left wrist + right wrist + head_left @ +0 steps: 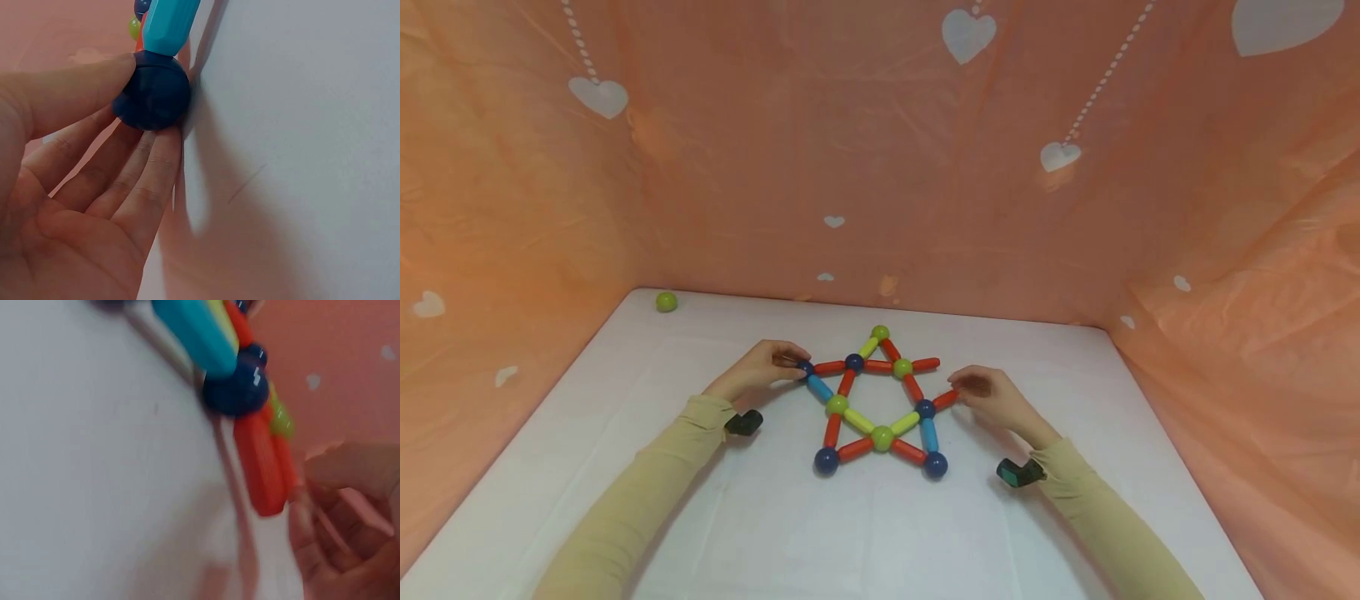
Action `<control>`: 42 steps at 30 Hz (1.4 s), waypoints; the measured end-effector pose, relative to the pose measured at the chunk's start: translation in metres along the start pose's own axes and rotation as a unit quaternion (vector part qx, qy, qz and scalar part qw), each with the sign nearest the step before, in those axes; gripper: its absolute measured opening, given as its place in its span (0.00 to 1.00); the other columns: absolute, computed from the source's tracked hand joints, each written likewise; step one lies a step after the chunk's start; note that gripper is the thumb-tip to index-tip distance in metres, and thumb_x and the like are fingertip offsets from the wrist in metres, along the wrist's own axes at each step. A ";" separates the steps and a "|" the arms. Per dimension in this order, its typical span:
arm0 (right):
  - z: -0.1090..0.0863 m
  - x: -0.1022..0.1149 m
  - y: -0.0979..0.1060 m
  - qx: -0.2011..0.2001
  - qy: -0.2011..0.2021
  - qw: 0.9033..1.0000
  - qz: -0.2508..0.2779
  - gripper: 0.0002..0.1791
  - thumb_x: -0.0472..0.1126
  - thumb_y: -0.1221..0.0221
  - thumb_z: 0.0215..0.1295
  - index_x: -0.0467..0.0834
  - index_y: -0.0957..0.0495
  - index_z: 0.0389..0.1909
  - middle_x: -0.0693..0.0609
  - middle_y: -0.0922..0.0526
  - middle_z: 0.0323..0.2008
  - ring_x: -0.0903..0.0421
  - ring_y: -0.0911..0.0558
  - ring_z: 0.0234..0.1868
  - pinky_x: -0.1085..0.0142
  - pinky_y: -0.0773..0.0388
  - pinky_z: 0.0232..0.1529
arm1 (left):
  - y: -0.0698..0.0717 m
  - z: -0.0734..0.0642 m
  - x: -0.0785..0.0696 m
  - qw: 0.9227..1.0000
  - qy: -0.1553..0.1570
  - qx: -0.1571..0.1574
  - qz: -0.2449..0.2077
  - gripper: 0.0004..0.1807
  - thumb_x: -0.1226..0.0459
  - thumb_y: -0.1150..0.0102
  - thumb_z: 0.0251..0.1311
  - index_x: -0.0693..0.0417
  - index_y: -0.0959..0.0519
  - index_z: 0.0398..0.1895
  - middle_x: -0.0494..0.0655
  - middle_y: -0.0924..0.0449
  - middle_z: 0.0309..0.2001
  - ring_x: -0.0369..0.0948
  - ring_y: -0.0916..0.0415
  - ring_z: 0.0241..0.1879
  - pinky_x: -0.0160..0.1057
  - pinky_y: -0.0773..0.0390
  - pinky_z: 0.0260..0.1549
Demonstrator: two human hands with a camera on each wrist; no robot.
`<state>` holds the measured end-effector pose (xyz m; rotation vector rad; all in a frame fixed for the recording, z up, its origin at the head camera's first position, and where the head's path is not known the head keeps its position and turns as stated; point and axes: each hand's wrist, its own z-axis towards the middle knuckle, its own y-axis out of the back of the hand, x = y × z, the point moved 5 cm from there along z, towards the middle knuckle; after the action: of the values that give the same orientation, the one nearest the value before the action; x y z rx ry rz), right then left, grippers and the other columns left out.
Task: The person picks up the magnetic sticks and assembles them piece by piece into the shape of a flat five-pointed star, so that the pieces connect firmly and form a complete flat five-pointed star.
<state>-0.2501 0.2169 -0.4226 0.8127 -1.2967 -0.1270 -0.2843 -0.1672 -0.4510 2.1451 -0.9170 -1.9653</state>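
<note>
A star-shaped frame of magnetic rods and balls lies on the white table. My left hand (762, 368) pinches the dark blue ball (152, 90) at the star's left tip between thumb and fingers. From that ball run a light blue rod (819, 388) and a red rod (830, 367). Over on the right, my right hand (992, 394) has its fingers loosely bent beside the free end of a red rod (261, 465), with no piece seen in its grasp. That rod joins a dark blue ball (926, 409). Above it, another red rod (927, 364) sticks out from a green ball (902, 367).
A single green ball (666, 302) sits at the table's far left corner. An orange curtain (880, 167) with white hearts surrounds the back and sides of the table (820, 542). Dark wrist cameras are strapped at both sleeves.
</note>
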 end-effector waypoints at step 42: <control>-0.029 -0.003 -0.013 0.090 -0.079 0.992 0.039 0.27 0.33 0.33 0.63 0.34 0.29 0.61 0.36 0.18 0.52 0.48 0.17 0.49 0.69 0.17 0.49 | -0.004 -0.025 -0.009 0.999 -0.035 0.009 0.028 0.16 0.65 0.36 0.65 0.67 0.18 0.51 0.61 0.14 0.49 0.46 0.17 0.47 0.36 0.21 0.44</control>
<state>-0.2208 0.2224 -0.4342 0.9189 -1.5028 -0.0113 -0.2592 -0.1675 -0.4406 2.0482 -0.9985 -2.0241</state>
